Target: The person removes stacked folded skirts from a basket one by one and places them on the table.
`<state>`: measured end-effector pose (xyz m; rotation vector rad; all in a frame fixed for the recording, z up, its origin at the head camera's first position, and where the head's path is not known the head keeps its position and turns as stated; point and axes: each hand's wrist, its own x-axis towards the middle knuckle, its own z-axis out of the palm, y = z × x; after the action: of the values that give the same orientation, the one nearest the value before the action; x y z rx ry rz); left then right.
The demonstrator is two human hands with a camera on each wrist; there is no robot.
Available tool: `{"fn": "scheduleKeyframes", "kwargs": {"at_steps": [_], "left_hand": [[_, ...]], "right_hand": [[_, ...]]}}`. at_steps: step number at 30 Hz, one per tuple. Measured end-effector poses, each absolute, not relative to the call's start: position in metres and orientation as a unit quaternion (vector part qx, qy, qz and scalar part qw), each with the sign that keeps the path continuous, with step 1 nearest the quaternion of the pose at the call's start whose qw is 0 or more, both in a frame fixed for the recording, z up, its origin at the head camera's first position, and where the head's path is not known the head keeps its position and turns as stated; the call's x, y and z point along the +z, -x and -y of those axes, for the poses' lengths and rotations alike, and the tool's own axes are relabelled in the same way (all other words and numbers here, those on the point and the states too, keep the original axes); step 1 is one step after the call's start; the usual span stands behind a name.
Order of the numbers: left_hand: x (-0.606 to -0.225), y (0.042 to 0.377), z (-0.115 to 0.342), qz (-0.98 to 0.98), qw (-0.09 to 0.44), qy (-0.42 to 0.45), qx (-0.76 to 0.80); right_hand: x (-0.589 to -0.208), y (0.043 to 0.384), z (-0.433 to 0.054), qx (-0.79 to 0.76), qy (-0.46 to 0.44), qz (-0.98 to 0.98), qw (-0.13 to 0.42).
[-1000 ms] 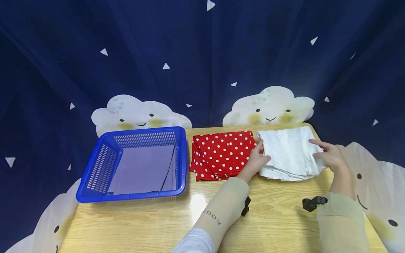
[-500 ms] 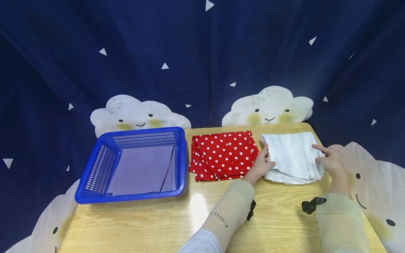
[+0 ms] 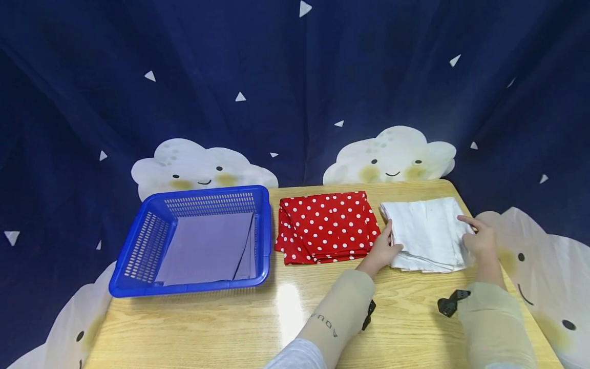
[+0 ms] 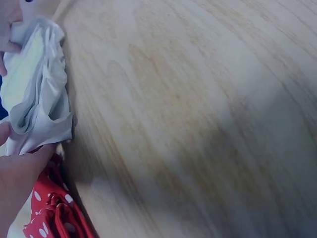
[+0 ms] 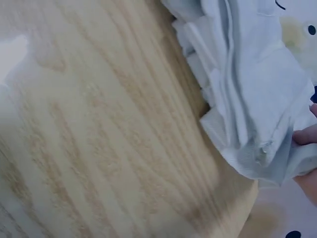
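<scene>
A folded white cloth (image 3: 424, 233) lies in several layers at the table's right. My left hand (image 3: 381, 251) pinches its left edge between thumb and fingers; the left wrist view shows the thumb against the cloth's folds (image 4: 39, 94). At the opposite edge my right hand (image 3: 482, 243) grips the cloth's side, with the index finger stretched over the top. In the right wrist view, that hand's fingers (image 5: 306, 136) pinch a loose corner of the white layers (image 5: 252, 74). A folded red cloth with white dots (image 3: 327, 225) lies just left of my left hand.
A blue plastic basket (image 3: 266, 241) stands at the left, holding a folded purple cloth (image 3: 207, 248). The wooden table (image 3: 207, 328) runs to a dark blue curtain (image 3: 276, 61) with cloud prints behind it. The table's right edge passes close by my right hand.
Both hands have drawn the white cloth a little toward me, the left hand also moving right. The cloth now lies lower and flatter. The basket and the red cloth have stayed in place.
</scene>
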<state>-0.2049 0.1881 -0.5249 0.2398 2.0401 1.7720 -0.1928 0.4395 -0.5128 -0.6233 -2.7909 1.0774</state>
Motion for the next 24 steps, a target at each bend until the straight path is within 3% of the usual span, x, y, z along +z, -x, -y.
{"fn": "scheduleKeyframes", "kwargs": {"at_steps": [7, 14, 24], "left_hand": [[-0.529, 0.201, -0.189, -0.786, 0.199, -0.093, 0.578], [-0.531, 0.200, -0.191, -0.806, 0.202, -0.086, 0.550], [-0.532, 0.202, -0.192, -0.806, 0.212, -0.099, 0.543]], "right_hand": [[-0.528, 0.192, -0.441, 0.352, 0.219, 0.909, 0.044], [-0.538, 0.190, -0.444, 0.353, 0.223, 0.909, -0.009], [-0.538, 0.187, -0.445, 0.348, 0.232, 0.908, -0.039]]}}
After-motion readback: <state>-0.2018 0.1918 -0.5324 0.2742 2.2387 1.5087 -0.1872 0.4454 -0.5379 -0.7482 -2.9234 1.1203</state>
